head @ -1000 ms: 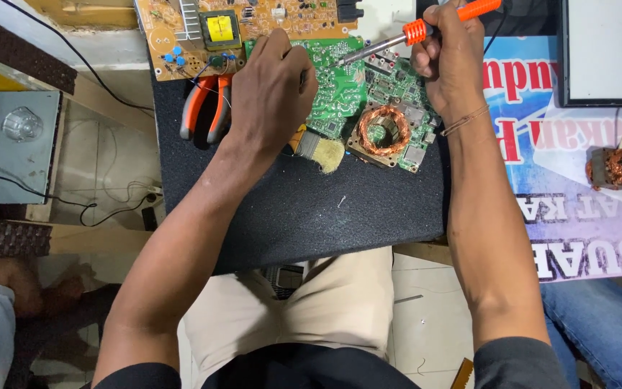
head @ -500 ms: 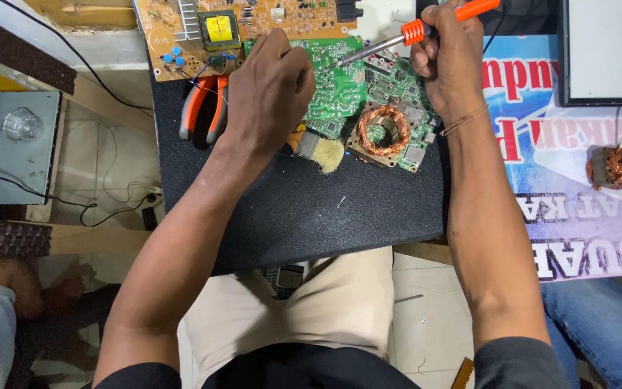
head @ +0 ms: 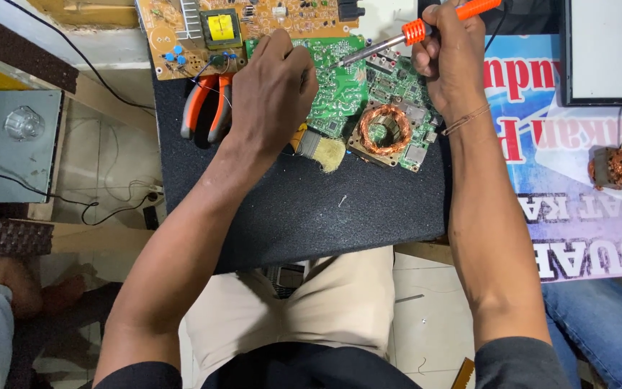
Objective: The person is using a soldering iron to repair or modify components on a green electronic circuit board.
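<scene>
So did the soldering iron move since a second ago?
No. The soldering iron in the right hand keeps its tip at the same spot on the green board, just above the copper coil.

There are two circuit boards, one green point(head: 340, 83) and one orange-brown point(head: 253, 29). I count one soldering iron point(head: 415, 32), one pair of pliers point(head: 206, 108), one small brush point(head: 322, 148), and two copper coils point(head: 384, 126) point(head: 620, 167).
</scene>
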